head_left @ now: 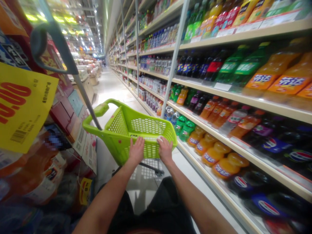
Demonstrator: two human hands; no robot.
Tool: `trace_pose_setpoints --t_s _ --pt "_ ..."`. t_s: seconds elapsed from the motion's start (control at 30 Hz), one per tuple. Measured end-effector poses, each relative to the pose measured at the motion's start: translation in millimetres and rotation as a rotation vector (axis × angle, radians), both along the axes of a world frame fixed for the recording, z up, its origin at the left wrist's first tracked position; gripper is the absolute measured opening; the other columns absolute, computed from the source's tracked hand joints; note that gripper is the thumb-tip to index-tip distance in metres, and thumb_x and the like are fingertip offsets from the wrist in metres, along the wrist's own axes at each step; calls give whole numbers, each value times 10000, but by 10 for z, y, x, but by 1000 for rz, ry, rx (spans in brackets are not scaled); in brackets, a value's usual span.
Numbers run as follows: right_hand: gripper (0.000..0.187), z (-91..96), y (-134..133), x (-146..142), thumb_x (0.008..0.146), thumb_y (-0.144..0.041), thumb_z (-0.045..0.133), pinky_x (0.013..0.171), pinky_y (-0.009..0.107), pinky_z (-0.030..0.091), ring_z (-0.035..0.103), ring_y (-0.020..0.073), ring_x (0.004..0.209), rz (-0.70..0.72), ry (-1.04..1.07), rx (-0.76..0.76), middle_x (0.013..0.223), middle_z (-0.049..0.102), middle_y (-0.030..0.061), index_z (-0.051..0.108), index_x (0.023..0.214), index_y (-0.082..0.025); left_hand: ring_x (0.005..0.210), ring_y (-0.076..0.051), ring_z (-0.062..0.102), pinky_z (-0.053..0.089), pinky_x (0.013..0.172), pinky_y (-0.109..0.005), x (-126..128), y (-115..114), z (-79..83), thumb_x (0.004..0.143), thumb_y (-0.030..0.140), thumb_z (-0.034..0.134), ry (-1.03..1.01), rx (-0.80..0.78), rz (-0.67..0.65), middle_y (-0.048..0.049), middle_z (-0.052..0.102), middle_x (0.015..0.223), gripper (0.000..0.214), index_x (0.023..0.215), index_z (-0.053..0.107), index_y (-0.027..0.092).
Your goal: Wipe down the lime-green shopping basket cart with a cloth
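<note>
A lime-green plastic shopping basket on wheels (122, 125) stands in the aisle in front of me, and I see nothing inside it. My left hand (136, 151) and my right hand (165, 150) both rest on its near rim, fingers curled over the edge. A grey pull handle (58, 55) rises from the basket's left side toward the upper left.
Long shelves of soft-drink bottles (243, 97) run along the right. On the left stands a product display with a yellow price sign (23, 107). The white-floored aisle (109, 86) stretches ahead between them.
</note>
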State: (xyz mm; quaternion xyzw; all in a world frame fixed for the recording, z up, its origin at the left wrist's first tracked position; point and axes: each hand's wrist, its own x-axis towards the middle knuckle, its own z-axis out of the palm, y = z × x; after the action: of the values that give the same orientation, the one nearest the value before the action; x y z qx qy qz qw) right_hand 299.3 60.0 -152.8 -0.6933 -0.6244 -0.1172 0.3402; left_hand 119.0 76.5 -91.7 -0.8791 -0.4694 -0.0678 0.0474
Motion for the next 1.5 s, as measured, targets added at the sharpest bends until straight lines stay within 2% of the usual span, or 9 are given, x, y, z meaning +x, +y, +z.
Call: trace_pose_setpoints --t_s 0.13,0.3,0.57,0.67,0.83,0.97,1.17,1.27,1.5 --pt "411 -8 -25 -94 778 -62 376 1021 493 210 423 228 1191 -12 -7 6 1246 546 96 598 1095 -202 1359 -244 190 46 1082 -569 94 -43 20 772 131 353 -19 28 76 -140 309 1444 589 1359 334 88" --pt "423 2 13 -260 783 -67 376 1023 487 207 390 223 1224 35 -41 -22 1269 531 85 588 1116 -219 1369 -232 162 110 1077 -565 224 -126 -37 780 130 334 6 -21 -44 -89 228 1483 630 1403 247 155" --pt "399 -164 -202 351 781 -69 354 998 530 226 416 232 1195 -77 -11 0 1240 540 107 597 1067 -202 1372 -213 157 40 1093 -548 234 -107 -88 762 112 340 -24 -21 -7 -85 251 1474 642 1399 261 142" --pt "415 -207 -241 431 764 -58 350 992 537 242 417 236 1196 -113 12 1 1233 542 116 597 1069 -195 1374 -231 144 35 1090 -560 270 -120 -76 747 131 375 -23 -31 3 -95 253 1473 663 1399 256 132" --pt "426 -169 -116 94 760 -44 346 1004 448 281 388 214 1230 -58 37 59 1246 531 115 607 1071 -173 1379 -247 112 75 1089 -556 349 -176 -76 740 161 393 0 -32 6 -107 192 1490 674 1395 252 92" --pt "463 -121 -28 -125 759 -40 348 1019 449 266 353 207 1262 34 25 72 1276 514 99 584 1127 -192 1377 -242 126 86 1087 -559 300 -157 -47 764 169 369 30 -42 -15 -100 207 1488 642 1392 258 97" --pt "419 -195 -89 139 787 -63 342 1007 479 275 403 220 1226 -42 53 94 1258 525 116 587 1107 -177 1376 -256 121 39 1089 -561 -114 12 95 747 157 412 13 12 174 -122 203 1485 656 1386 277 96" --pt "423 -228 -73 159 783 -61 341 1004 481 282 405 220 1225 -63 85 138 1242 533 118 583 1111 -176 1374 -253 132 35 1091 -556 -205 44 110 747 147 408 30 25 186 -122 216 1481 652 1385 283 92" --pt "433 -97 171 -388 782 -49 344 1016 484 265 392 215 1236 108 98 163 1252 532 107 583 1111 -198 1372 -268 130 65 1091 -554 -49 -14 34 778 200 376 14 48 158 -134 240 1472 628 1382 280 59"
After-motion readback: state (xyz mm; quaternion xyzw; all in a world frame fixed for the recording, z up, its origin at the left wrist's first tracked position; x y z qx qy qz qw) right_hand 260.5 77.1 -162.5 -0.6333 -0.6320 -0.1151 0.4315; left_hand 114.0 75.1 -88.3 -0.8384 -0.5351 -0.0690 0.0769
